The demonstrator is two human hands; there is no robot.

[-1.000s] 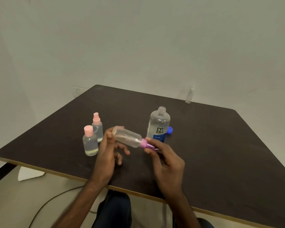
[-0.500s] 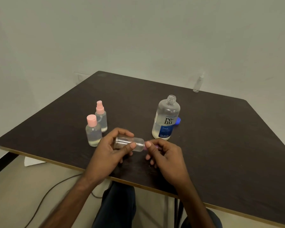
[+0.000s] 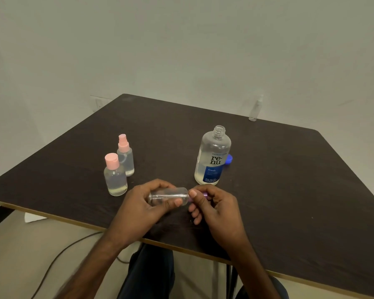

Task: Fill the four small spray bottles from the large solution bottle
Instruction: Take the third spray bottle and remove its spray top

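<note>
The purple cap point(image 3: 204, 194) is mostly hidden inside the right grip point(image 3: 214, 210). The left grip point(image 3: 143, 206) covers part of the small clear bottle point(image 3: 166, 194); fill level indeterminate. Beyond the grips, a blue cap point(image 3: 229, 159) is half behind the large bottle point(image 3: 213, 156). The left forearm point(image 3: 80, 275) is blurred.

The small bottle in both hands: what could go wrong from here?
1. The left hand holds the small bottle sideways while the right hand pinches its purple cap; any liquid inside may leak if the cap is loose.
2. The large solution bottle stands uncapped just behind the hands; a bump could tip and spill it.
</note>
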